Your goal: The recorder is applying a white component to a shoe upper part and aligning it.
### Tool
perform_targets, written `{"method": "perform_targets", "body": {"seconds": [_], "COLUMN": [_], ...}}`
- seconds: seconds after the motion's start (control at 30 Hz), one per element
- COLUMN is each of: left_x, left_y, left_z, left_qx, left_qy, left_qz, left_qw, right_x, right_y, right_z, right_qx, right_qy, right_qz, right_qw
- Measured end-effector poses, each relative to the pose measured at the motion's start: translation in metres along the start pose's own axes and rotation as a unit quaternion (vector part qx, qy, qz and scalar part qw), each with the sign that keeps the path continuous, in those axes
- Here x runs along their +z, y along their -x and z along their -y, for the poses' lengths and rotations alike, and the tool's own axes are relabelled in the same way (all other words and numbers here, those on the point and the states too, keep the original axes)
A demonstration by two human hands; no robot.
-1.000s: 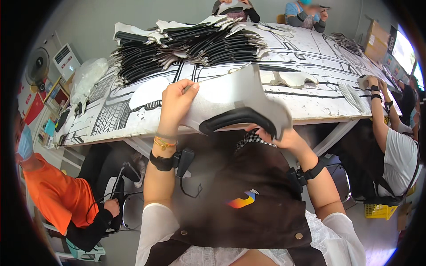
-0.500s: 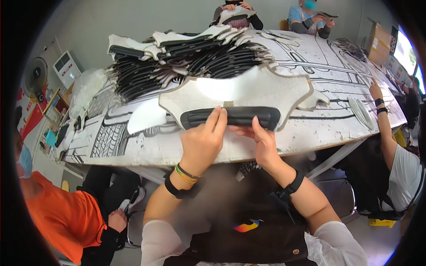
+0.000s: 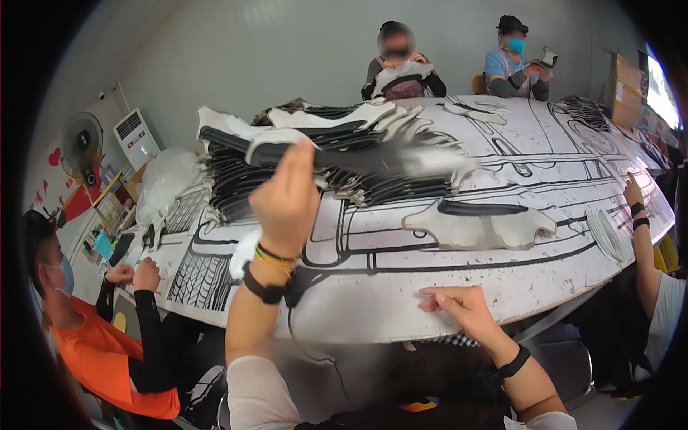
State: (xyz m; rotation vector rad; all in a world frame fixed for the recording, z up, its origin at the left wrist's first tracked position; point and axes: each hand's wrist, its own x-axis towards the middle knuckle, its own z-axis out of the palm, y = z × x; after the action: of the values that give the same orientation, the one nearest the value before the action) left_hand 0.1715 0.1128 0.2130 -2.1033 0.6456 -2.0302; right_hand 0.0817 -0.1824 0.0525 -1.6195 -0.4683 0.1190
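My left hand (image 3: 287, 201) is raised at the near side of a big pile of black-and-white trim pieces (image 3: 265, 190). Its fingers are closed on one curved trim piece (image 3: 344, 159), a black padded strip with pale ends, whose right end is smeared by motion. Lower and to the right, my right hand (image 3: 464, 309) hovers by the table's front edge, fingers stretched to the left and holding nothing. Beyond it a single pale panel with a black padded strip (image 3: 484, 209) lies flat on the table.
The white table (image 3: 401, 294) carries black line drawings. A stack of thin pale strips (image 3: 608, 235) lies at the right. A person in orange (image 3: 93, 351) sits at the left, two people sit across, and another's arm (image 3: 645, 251) reaches in from the right.
Both hands held one panel at the front; now my left hand is up at the pile gripping a trim piece, and my right is empty. The view has tilted up. A panel lies beyond my right hand.
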Motion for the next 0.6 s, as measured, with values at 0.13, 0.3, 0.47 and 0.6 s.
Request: {"method": "perform_targets", "body": {"seconds": [0.13, 0.3, 0.47, 0.6], "left_x": [0.066, 0.157, 0.187, 0.163], "left_y": [-0.031, -0.004, 0.03, 0.01], "left_z": [0.067, 0.122, 0.058, 0.013], "left_qx": [-0.023, -0.102, -0.172, 0.011], "left_qy": [-0.072, -0.055, -0.117, -0.055], "left_qz": [-0.045, 0.044, 0.329, 0.12], "left_qw": [0.996, 0.992, 0.921, 0.991], "right_x": [0.001, 0.003, -0.003, -0.004], "right_y": [0.002, -0.001, -0.006, -0.007], "right_z": [0.002, -0.001, 0.001, 0.003], "right_qx": [0.006, 0.009, 0.005, 0.03], "right_qy": [-0.023, -0.003, 0.029, 0.01], "right_qz": [-0.001, -0.008, -0.026, -0.037], "right_qw": [1.0, 1.0, 0.999, 0.999]}}
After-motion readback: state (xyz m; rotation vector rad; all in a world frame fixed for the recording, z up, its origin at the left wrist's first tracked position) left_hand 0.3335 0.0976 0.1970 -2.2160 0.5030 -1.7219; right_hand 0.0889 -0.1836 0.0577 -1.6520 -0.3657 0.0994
